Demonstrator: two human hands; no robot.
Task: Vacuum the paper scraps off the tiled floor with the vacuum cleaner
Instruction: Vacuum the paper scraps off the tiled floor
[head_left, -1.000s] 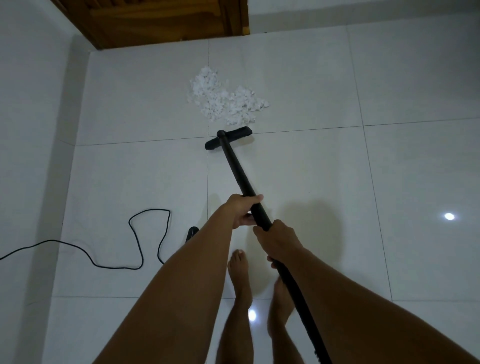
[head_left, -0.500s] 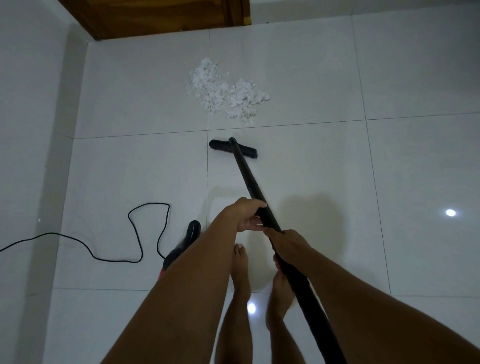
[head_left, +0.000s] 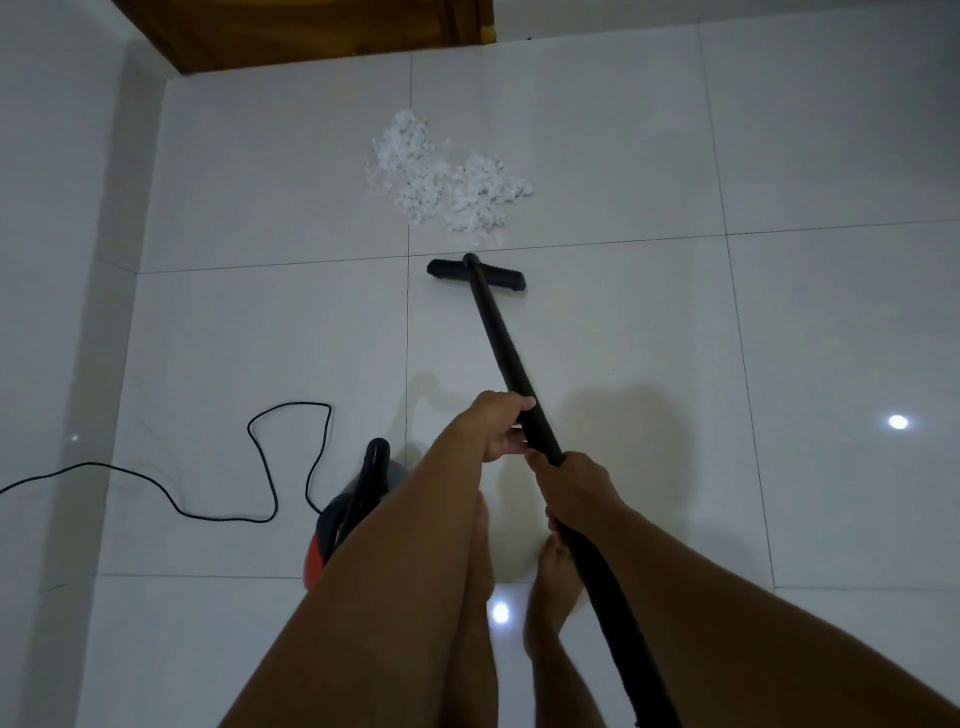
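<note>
Glossy white floor tiles carry paper scraps beside a wooden door; left hand and right hand grip the vacuum wand.

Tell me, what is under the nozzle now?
Around the nozzle only bare tile shows; the scraps lie just beyond it, apart. What sits directly beneath the nozzle is covered by it.

Dim, bluish indoor light. Glossy tiled floor mirrors two small ceiling lamps as bright glare spots. Soft shadow spreads on tiles beyond hands. Wide-angle bending at edges; forearms at bottom soft, slightly blurred.
</note>
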